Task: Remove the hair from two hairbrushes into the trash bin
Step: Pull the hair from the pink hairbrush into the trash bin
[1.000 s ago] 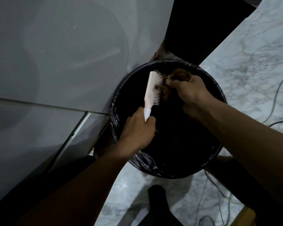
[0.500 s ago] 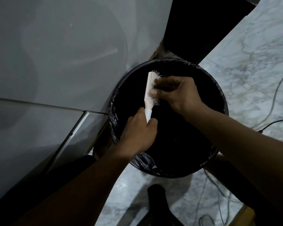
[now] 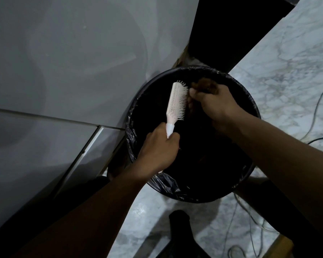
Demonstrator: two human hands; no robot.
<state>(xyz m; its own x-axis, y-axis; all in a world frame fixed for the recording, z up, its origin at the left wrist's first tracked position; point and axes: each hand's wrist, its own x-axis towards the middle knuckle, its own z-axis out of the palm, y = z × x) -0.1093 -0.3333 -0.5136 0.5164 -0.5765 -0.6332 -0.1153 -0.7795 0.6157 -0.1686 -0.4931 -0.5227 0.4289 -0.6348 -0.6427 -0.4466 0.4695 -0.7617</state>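
A round black trash bin [image 3: 247,180] lined with a black plastic bag stands on the marble floor. Over its opening my left hand [image 3: 158,151] grips the white handle of a pale pink hairbrush [image 3: 175,101], bristles facing right. My right hand [image 3: 213,105] is closed on a clump of brown hair [image 3: 206,86] right beside the bristles near the brush's tip. A second hairbrush is not in view.
A grey wall or cabinet panel [image 3: 63,71] runs along the left, touching the bin. Marble floor [image 3: 287,71] lies to the right with thin cables [image 3: 317,107] across it. A dark object [image 3: 179,231] stands near the bottom edge below the bin.
Half a second ago my right fingers were pressed into the bristles; now that hand has pulled up and right, away from the brush, with a clump of hair in it. The brush stayed put.
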